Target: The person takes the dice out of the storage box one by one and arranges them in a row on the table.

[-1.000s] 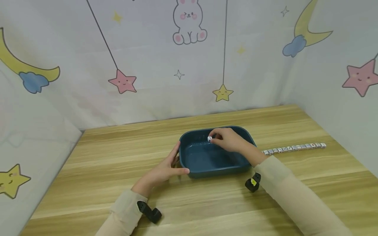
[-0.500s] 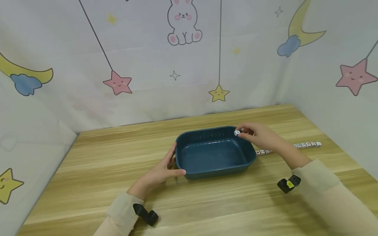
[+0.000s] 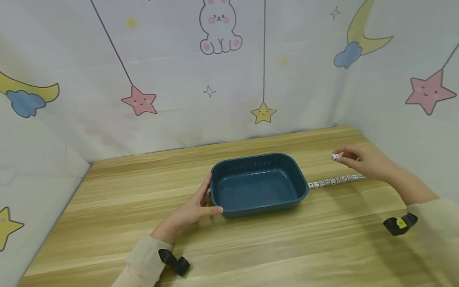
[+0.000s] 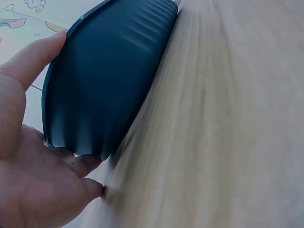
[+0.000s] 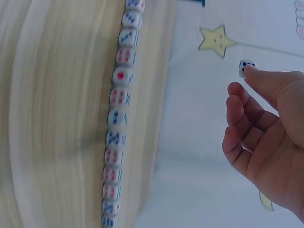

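Note:
A dark blue rectangular basin (image 3: 256, 205) sits on the wooden table. My left hand (image 3: 188, 213) rests against its left end, thumb on the near corner and fingers spread along the outer wall. In the left wrist view, the thumb of the left hand (image 4: 35, 128) touches the rim and some fingertips are hidden. My right hand (image 3: 369, 161) pinches a white die (image 3: 334, 156) between thumb and finger, above the table right of the basin. The same die (image 5: 246, 68) shows blue dots in the right wrist view. Below it runs a straight row of dice (image 3: 333, 181).
The row of dice (image 5: 116, 118) starts by the basin's right end and runs to the right, its far part hidden behind my right hand. A printed fabric wall (image 3: 172, 127) borders the back of the wooden table (image 3: 251, 243).
My right hand has carried the pinched die from over the basin to the right, above the row of dice. The left hand stays at the basin. The head view has shifted slightly.

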Motion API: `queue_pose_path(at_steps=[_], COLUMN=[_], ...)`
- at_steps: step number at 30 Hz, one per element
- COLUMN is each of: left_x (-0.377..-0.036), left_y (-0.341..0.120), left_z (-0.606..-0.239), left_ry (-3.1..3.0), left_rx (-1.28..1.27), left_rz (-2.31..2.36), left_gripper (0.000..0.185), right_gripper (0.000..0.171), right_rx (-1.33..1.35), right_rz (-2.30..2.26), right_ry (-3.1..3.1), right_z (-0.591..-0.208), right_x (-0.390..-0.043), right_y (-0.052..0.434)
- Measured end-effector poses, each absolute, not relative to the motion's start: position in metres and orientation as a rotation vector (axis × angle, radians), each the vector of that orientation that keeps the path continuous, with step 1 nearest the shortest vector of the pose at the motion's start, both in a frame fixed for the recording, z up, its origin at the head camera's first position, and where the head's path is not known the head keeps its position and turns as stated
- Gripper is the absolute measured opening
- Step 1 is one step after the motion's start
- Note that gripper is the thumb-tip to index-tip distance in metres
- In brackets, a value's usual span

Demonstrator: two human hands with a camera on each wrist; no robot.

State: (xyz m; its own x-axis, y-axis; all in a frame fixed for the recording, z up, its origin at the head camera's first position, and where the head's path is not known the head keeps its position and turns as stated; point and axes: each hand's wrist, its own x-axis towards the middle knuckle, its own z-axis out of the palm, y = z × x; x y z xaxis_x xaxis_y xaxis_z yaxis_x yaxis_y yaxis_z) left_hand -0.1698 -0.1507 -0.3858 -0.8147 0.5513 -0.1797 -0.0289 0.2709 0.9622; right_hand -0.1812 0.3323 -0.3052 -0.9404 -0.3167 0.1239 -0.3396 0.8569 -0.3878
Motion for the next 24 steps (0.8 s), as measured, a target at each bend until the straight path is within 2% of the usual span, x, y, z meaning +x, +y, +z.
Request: queue_pose_path(at_steps=[8, 15, 24], left_x=[-0.168, -0.168, -0.166], left_y=[-0.151, -0.151, -0.151], left_z=[-0.383, -0.383, -0.381], left_ry=[2.056, 2.061, 2.062], left_rx=[0.449, 0.448, 0.432], left_rz=[1.570, 1.564, 1.559], left_gripper=[0.108, 0.108, 0.108], right_gripper=[0.027, 0.035, 0.038], right_rx=[0.382, 0.217, 0.145], right_rz=[0.552, 0.565, 0.502], right_ry=[-2.999, -3.079, -3.110], right_z=[-0.308, -0.323, -0.339], right_x=[-0.175, -0.170, -0.173], right_y=[0.377, 0.424, 0.464])
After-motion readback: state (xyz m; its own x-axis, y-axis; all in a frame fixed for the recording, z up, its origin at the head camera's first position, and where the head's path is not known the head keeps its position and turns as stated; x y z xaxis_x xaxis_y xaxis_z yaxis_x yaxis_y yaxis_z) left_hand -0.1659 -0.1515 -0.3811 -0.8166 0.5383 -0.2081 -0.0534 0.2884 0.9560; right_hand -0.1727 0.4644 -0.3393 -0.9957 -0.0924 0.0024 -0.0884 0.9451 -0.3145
